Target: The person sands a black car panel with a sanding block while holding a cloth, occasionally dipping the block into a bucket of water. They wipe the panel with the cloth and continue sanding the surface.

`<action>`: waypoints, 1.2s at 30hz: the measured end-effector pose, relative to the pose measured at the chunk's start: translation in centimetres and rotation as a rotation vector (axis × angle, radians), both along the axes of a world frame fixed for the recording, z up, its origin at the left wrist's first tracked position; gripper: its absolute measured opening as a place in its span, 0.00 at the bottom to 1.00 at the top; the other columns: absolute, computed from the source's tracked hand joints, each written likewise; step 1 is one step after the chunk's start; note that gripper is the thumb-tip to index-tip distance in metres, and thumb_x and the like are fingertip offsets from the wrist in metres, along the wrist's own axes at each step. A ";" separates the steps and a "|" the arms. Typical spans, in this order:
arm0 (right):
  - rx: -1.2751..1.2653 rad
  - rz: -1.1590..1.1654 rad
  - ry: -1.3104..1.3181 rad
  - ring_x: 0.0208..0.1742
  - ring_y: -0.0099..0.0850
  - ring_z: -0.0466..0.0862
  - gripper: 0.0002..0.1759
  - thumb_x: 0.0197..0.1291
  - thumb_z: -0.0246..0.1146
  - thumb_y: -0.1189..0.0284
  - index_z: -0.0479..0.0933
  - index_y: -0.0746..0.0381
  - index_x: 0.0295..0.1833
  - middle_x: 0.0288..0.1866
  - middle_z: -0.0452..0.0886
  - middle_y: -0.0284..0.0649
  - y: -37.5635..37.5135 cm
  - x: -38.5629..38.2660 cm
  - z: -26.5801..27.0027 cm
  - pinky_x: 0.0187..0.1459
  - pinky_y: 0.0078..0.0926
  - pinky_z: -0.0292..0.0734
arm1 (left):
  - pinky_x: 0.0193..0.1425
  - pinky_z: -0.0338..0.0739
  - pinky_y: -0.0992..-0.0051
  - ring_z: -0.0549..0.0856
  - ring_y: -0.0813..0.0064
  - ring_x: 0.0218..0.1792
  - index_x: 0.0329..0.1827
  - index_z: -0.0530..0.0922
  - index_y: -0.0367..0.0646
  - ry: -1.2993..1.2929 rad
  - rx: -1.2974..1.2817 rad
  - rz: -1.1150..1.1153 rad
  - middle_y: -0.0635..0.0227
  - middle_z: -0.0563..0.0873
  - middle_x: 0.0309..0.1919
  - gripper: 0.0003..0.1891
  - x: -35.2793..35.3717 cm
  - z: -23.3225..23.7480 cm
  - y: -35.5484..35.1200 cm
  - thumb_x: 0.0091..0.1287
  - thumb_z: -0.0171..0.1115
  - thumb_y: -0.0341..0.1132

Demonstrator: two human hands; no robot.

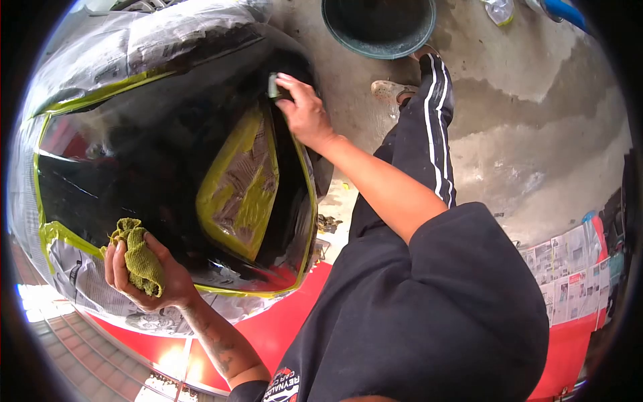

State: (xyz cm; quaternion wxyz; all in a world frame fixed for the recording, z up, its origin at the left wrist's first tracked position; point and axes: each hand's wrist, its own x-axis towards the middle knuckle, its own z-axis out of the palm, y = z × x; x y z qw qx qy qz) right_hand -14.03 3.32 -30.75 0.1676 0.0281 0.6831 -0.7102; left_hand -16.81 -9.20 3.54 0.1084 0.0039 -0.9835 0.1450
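Note:
My left hand (154, 271) is closed around a crumpled yellow-green cloth (143, 262), near the lower left edge of a glossy black car panel (134, 174). Higher up, my right hand (305, 110) pinches a small pale green block (272, 86) at the upper right part of the panel. Yellow-green tape and paper cover a pointed light-shaped area (241, 187) between the hands. Newspaper (134, 40) and yellow-green tape border the black surface. What lies under my right palm is hidden.
A dark round tub (379, 23) stands on the wet concrete floor (536, 100) at the top. My legs and a clog (392, 91) are right of the car. Newspaper sheets (569, 275) cover a red surface at lower right. A blue object (566, 13) lies at the upper right.

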 end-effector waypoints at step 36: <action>0.017 -0.025 -0.094 0.68 0.52 0.81 0.22 0.69 0.65 0.75 0.76 0.63 0.68 0.67 0.82 0.52 -0.5 -0.5 1.9 0.69 0.43 0.76 | 0.64 0.83 0.58 0.88 0.58 0.53 0.54 0.84 0.36 0.004 0.020 -0.003 0.58 0.88 0.50 0.19 -0.1 -0.3 0.0 0.61 0.79 0.22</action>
